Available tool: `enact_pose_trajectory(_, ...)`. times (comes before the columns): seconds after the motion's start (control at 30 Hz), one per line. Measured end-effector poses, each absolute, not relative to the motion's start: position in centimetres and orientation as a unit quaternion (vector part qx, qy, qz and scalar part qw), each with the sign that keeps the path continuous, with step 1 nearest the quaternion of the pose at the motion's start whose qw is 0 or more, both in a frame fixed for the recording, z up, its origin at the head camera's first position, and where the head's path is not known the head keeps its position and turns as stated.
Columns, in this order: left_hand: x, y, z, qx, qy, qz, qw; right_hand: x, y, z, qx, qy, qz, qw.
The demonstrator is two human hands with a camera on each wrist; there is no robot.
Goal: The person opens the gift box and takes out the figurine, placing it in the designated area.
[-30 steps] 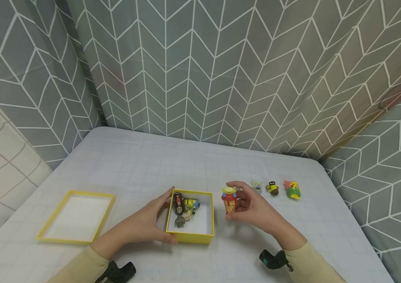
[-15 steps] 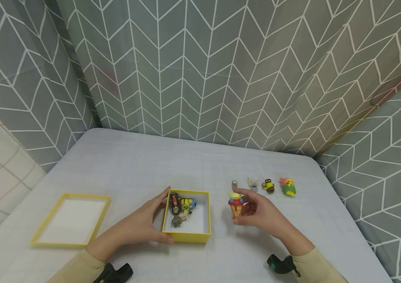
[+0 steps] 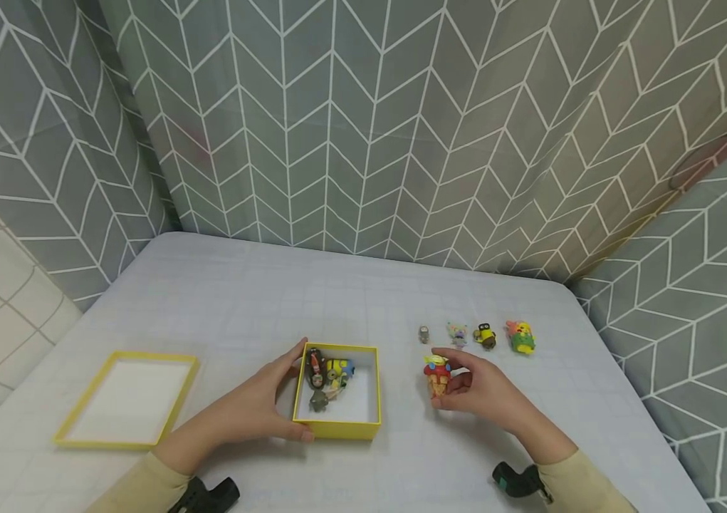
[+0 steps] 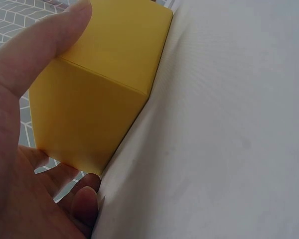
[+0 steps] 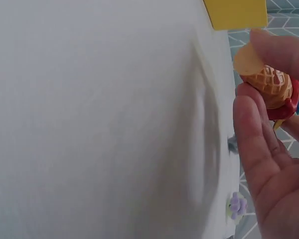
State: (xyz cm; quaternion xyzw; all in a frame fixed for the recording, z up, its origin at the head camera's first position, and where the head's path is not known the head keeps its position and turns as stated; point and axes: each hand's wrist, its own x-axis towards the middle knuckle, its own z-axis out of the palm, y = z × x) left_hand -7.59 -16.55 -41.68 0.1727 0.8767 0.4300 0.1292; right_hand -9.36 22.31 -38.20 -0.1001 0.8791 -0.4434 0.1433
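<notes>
My left hand (image 3: pixel 260 405) grips the left side of a yellow box (image 3: pixel 344 429), thumb at the near corner and fingers around the far one. Inside the box, against its left side, lie several small figures, among them a blue-and-yellow one (image 3: pixel 340 370), a dark one with red (image 3: pixel 315 368) and a grey-green one (image 3: pixel 319 401). To the right of the box, my right hand (image 3: pixel 481 388) pinches an ice-cream-cone figurine (image 3: pixel 438 375) between thumb and fingers. It has a waffle cone (image 5: pixel 271 87), a red middle and a yellow-green top, and stands upright above the table.
Behind my right hand stands a row of figures: a small grey one (image 3: pixel 424 334), a pale multicoloured one (image 3: pixel 457 334), a yellow-and-black one (image 3: pixel 485 336) and a pink, yellow and green one (image 3: pixel 520 337). A yellow-rimmed lid (image 3: pixel 121 354) lies at the left.
My right hand has moved right, away from the box, with the cone figurine, uncovering the small grey figure behind it. The left hand keeps its grip on the box; the view has shifted slightly.
</notes>
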Motion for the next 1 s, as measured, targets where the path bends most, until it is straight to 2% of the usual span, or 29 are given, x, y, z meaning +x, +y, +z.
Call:
enact_pose_trajectory(0.43,-7.6,-16.6,-41.6,0.178,0.876,0.430,0.128,-9.9,22.4,-39.4,-0.109,0.892,-0.410,0.155)
enact_pose_trajectory(1.0,-7.7,-16.6,-41.8,0.182,0.874,0.431,0.131,-9.5,22.6,-39.5,-0.070,0.900,-0.394,0.172)
